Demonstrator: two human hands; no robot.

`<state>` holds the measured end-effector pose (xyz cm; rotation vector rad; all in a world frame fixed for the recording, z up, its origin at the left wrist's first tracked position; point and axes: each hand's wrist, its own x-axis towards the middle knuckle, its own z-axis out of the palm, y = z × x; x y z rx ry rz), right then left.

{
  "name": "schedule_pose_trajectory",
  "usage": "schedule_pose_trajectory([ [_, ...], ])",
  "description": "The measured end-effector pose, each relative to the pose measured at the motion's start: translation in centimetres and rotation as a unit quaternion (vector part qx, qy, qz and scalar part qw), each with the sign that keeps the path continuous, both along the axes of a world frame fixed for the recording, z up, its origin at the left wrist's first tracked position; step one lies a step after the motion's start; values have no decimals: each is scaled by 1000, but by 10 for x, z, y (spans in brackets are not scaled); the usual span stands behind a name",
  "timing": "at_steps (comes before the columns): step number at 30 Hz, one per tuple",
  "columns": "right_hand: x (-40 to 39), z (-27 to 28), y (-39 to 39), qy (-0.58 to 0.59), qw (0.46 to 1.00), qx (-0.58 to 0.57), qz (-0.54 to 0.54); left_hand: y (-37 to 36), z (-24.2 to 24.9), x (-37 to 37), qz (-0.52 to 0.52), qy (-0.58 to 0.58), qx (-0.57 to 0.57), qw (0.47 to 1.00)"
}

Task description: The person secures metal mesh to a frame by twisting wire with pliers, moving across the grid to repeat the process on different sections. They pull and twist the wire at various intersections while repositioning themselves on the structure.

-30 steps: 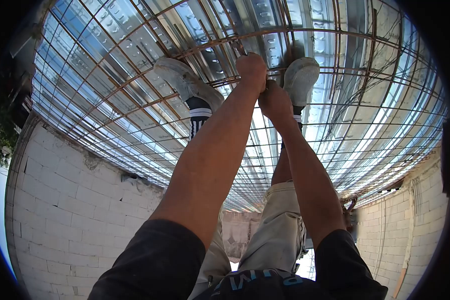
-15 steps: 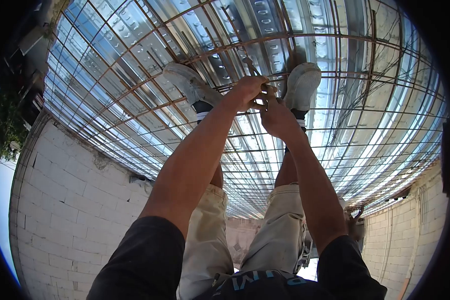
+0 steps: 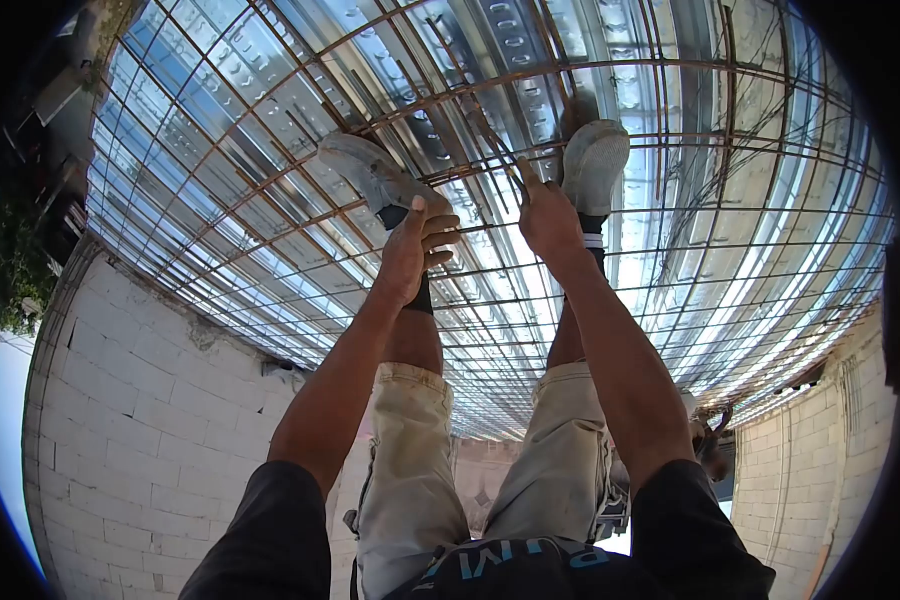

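My left hand [image 3: 407, 252] is raised beside the left shoe [image 3: 375, 172], its thumb up and its fingers apart, with nothing visible in it. The fingers of my right hand [image 3: 551, 218] are wrapped round the handle of a thin metal tool [image 3: 494, 138], possibly pincers. The tool's far end points at the rusty rebar grid [image 3: 530, 71] between my shoes. The right shoe [image 3: 596, 165] is just beyond my right hand.
Ribbed, shiny metal decking [image 3: 515, 40] lies under the rebar. Loose thin wires [image 3: 740, 150] show on the right. Pale block walls stand at the left [image 3: 160, 400] and right [image 3: 800, 470]. Behind my right arm, a partly hidden person [image 3: 712, 445] appears.
My hands were together on the tool and have parted. My left hand has let go and moved left, its fingers opening. My right hand keeps the tool.
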<state>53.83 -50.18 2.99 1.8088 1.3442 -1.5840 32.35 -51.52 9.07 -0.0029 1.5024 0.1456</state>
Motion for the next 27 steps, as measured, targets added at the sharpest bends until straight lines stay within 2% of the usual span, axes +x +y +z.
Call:
schedule_pose_trajectory([
  [3,2,24,2,88,990,108,1,-17,15,-18,-6,29,-21,999],
  [4,-1,27,13,84,992,98,0,-23,21,-22,-5,42,-33,999],
  [7,10,-23,28,34,997,-35,61,-50,30,-41,39,74,-49,995],
  [8,15,-24,33,36,996,-27,77,-57,43,-46,47,97,-52,993],
  [10,19,-20,42,46,993,-11,111,-69,77,-58,54,154,-44,986],
  [11,23,-11,44,57,994,9,91,-75,99,-62,56,185,-33,981],
  [13,42,16,46,74,995,52,53,-106,142,-77,32,243,-85,966],
  [16,80,53,41,58,995,81,16,-180,217,-85,64,262,-203,941],
  [18,109,87,33,82,984,155,-25,-228,272,-67,103,264,-260,923],
  [20,142,120,22,105,982,154,-25,-269,319,-38,139,260,-301,907],
  [24,178,167,31,109,989,101,-8,-305,346,36,155,219,-337,902],
  [27,165,188,61,102,990,78,-59,-320,347,74,149,187,-340,910],
])
